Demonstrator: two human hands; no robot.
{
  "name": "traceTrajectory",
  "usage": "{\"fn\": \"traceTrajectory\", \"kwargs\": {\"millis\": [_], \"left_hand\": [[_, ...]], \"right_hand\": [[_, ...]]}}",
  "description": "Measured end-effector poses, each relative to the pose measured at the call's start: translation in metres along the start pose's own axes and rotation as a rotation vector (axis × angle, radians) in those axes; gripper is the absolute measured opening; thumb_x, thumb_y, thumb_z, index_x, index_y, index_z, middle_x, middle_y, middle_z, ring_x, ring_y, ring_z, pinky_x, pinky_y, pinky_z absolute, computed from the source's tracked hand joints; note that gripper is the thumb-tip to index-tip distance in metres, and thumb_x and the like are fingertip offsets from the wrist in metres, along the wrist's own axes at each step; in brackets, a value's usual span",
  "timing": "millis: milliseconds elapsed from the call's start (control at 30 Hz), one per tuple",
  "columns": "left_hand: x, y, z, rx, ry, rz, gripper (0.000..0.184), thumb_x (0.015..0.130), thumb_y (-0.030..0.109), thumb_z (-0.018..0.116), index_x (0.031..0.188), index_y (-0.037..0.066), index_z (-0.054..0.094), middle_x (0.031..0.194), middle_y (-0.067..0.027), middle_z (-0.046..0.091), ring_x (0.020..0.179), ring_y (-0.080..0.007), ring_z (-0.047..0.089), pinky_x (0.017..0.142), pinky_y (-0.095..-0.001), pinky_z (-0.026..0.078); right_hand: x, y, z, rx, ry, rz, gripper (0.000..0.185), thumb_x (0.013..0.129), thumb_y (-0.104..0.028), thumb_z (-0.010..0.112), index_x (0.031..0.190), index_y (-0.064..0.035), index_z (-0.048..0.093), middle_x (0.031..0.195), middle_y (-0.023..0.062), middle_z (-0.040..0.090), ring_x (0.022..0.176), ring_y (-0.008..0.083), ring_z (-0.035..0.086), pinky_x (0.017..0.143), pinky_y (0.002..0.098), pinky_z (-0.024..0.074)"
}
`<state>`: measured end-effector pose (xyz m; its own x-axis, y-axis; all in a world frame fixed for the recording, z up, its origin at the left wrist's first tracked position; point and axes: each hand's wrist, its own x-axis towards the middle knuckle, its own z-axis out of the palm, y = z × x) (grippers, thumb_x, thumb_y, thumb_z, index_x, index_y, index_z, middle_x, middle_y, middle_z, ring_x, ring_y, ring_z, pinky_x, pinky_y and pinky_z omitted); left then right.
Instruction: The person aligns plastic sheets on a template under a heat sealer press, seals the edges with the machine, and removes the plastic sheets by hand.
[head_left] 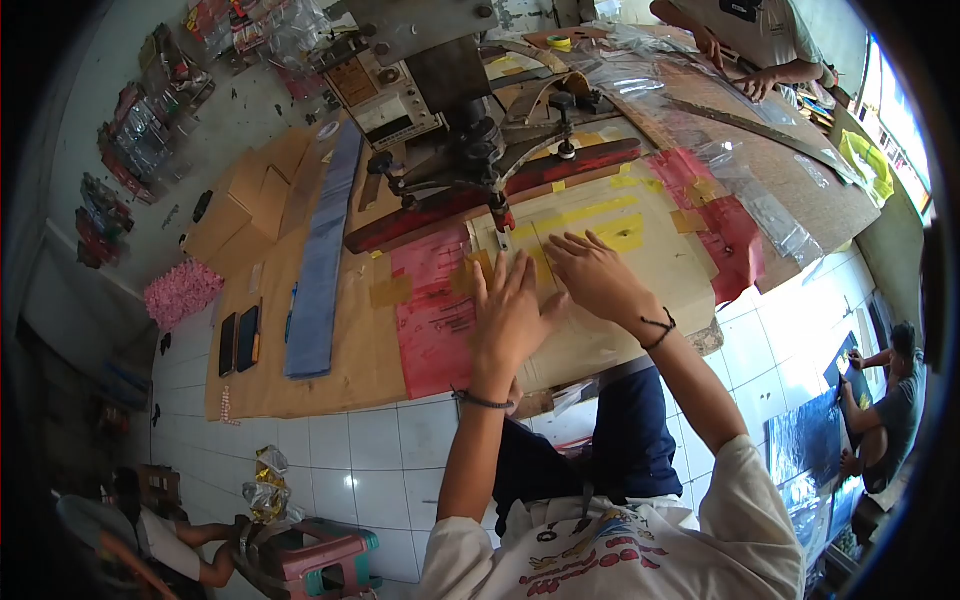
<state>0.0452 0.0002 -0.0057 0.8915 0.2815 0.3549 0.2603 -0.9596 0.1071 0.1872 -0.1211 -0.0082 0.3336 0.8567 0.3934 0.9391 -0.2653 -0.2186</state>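
Note:
My left hand [516, 322] lies over the tan sheet [590, 335], its fingers spread and pointing toward the machine. Farther right, my right hand [602, 278] rests palm down on the same sheet with fingers stretched out. Both hands appear to hold nothing. Just beyond the fingertips stands a press machine [470, 125] with a long red and black bar [590, 168] across the work. Yellow tape strips [600, 212] mark the sheet. Red film [437, 325] shows to the left, with more red film [715, 220] to the right. What lies under my palms is hidden.
Left on the table are a blue-grey strip stack [325, 260], two phones [238, 338] and a cardboard box [250, 195]. A control box [385, 97] sits behind. One person's hands [745, 75] work at back right; another person [885, 400] crouches right. A stool [325, 560] stands below left.

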Motion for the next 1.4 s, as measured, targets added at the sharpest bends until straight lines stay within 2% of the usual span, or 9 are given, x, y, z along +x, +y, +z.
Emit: {"fn": "traceTrajectory", "kwargs": {"millis": [100, 233, 400, 500, 800, 1200, 1400], "left_hand": [[0.011, -0.010, 0.008, -0.039, 0.025, -0.017, 0.070, 0.099, 0.049, 0.060, 0.148, -0.002, 0.053, 0.156, -0.0155, 0.051, 0.148, -0.0380, 0.040, 0.125, -0.0566, 0.021], [0.018, -0.012, 0.010, -0.065, 0.010, -0.041, 0.068, 0.100, 0.046, 0.059, 0.148, -0.002, 0.052, 0.157, -0.0146, 0.050, 0.148, -0.0368, 0.041, 0.122, -0.0568, 0.026], [0.002, -0.003, -0.002, -0.167, 0.048, 0.002, 0.055, 0.098, 0.029, 0.066, 0.143, -0.002, 0.057, 0.152, -0.0168, 0.054, 0.144, -0.0353, 0.045, 0.120, -0.0482, 0.035], [-0.004, 0.001, -0.001, -0.170, 0.071, -0.018, 0.054, 0.098, 0.029, 0.066, 0.142, 0.000, 0.058, 0.152, -0.0166, 0.054, 0.144, -0.0353, 0.045, 0.120, -0.0487, 0.034], [-0.005, 0.004, -0.004, -0.196, 0.085, -0.042, 0.054, 0.096, 0.028, 0.068, 0.142, 0.000, 0.058, 0.152, -0.0160, 0.054, 0.142, -0.0349, 0.047, 0.120, -0.0476, 0.035], [-0.004, 0.005, -0.006, -0.196, 0.080, -0.049, 0.056, 0.096, 0.028, 0.066, 0.144, 0.000, 0.056, 0.152, -0.0162, 0.053, 0.142, -0.0353, 0.046, 0.120, -0.0483, 0.035], [-0.005, 0.003, -0.007, -0.214, 0.050, -0.054, 0.059, 0.098, 0.032, 0.063, 0.146, -0.001, 0.054, 0.156, -0.0171, 0.049, 0.145, -0.0353, 0.042, 0.121, -0.0495, 0.032]], "right_hand": [[-0.022, -0.014, -0.024, 0.152, -0.119, 0.034, 0.044, 0.102, -0.022, 0.056, 0.138, 0.0026, 0.058, 0.147, 0.0186, 0.058, 0.142, 0.0353, 0.050, 0.122, 0.0505, 0.0338], [-0.037, -0.015, -0.008, 0.088, 0.044, -0.002, 0.047, 0.104, -0.028, 0.055, 0.139, 0.0028, 0.057, 0.148, 0.0195, 0.056, 0.145, 0.0352, 0.047, 0.123, 0.0504, 0.0324], [-0.032, -0.007, -0.003, 0.090, 0.061, -0.019, 0.049, 0.105, -0.032, 0.053, 0.140, 0.0027, 0.057, 0.151, 0.0195, 0.054, 0.146, 0.0349, 0.045, 0.124, 0.0501, 0.0309], [-0.034, -0.009, -0.007, 0.100, 0.019, -0.012, 0.050, 0.107, -0.030, 0.050, 0.146, 0.0010, 0.052, 0.156, 0.0195, 0.050, 0.149, 0.0352, 0.040, 0.126, 0.0499, 0.0282], [-0.034, -0.010, -0.011, 0.123, 0.064, -0.009, 0.047, 0.105, -0.031, 0.053, 0.139, 0.0013, 0.059, 0.152, 0.0180, 0.055, 0.147, 0.0335, 0.044, 0.125, 0.0491, 0.0300], [-0.032, -0.011, -0.015, 0.117, 0.040, -0.012, 0.046, 0.105, -0.029, 0.053, 0.139, 0.0010, 0.058, 0.152, 0.0181, 0.054, 0.146, 0.0338, 0.045, 0.125, 0.0494, 0.0300], [-0.030, -0.010, -0.013, 0.119, 0.023, -0.017, 0.045, 0.104, -0.026, 0.054, 0.140, 0.0012, 0.058, 0.152, 0.0188, 0.053, 0.147, 0.0352, 0.044, 0.124, 0.0503, 0.0301]]}}
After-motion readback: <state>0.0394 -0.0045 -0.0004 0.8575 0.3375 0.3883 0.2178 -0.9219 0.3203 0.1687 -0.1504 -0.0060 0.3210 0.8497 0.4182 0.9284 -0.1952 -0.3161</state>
